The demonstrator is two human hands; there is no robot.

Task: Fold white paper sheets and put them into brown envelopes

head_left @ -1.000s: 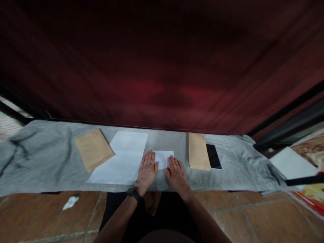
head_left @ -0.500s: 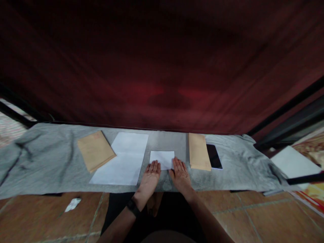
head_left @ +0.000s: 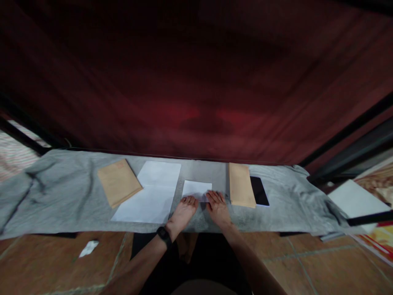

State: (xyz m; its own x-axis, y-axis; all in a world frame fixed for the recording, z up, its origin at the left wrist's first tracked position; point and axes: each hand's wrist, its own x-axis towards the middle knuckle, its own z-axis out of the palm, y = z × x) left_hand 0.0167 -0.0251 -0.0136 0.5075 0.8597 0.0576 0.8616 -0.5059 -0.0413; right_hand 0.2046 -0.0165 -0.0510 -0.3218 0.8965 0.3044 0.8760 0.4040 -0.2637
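A small folded white sheet of paper (head_left: 196, 188) lies in front of me on the grey cloth. My left hand (head_left: 186, 208) has its fingers curled over the near left corner and closed on it. At the near right corner, my right hand (head_left: 217, 205) bends its fingers onto the paper, thumb against the edge. The paper's near edge looks slightly raised between the hands. Larger white sheets (head_left: 147, 204) with a fold line lie to the left, partly under a stack of brown envelopes (head_left: 119, 182).
More brown envelopes (head_left: 242, 185) are stacked to the right, overlapping a dark-screened phone (head_left: 259, 190). Grey cloth (head_left: 67, 184) covers the narrow table. A dark red curtain (head_left: 202, 82) hangs behind it. A white scrap (head_left: 89, 248) lies on the tiled floor.
My fingers, flat and outstretched on the paper before, are now curled at its near corners. The paper's near edge has come up a little.
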